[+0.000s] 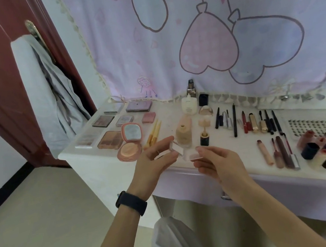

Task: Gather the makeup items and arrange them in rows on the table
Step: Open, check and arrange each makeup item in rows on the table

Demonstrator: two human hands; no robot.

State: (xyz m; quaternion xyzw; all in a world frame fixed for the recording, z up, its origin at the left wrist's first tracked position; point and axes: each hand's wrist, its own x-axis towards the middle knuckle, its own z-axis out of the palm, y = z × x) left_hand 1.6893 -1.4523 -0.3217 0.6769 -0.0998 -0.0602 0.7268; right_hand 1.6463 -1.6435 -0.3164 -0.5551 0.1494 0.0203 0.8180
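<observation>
Nearest, at counter (241, 177) edge: left hand (153, 161) pinching clear lid (175, 148), right hand (217, 162) pinching small clear pot (192, 155), both grips closed.
Just behind: foundation bottle (183, 136), open compact (130, 142).
Farther: palettes (103, 120), pencils (234, 120) in rows.
Risk: slipping pot likely toppling bottle.

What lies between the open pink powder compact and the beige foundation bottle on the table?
In the head view, a small bundle of yellow-handled brushes lies between the pink compact and the foundation bottle.
</observation>
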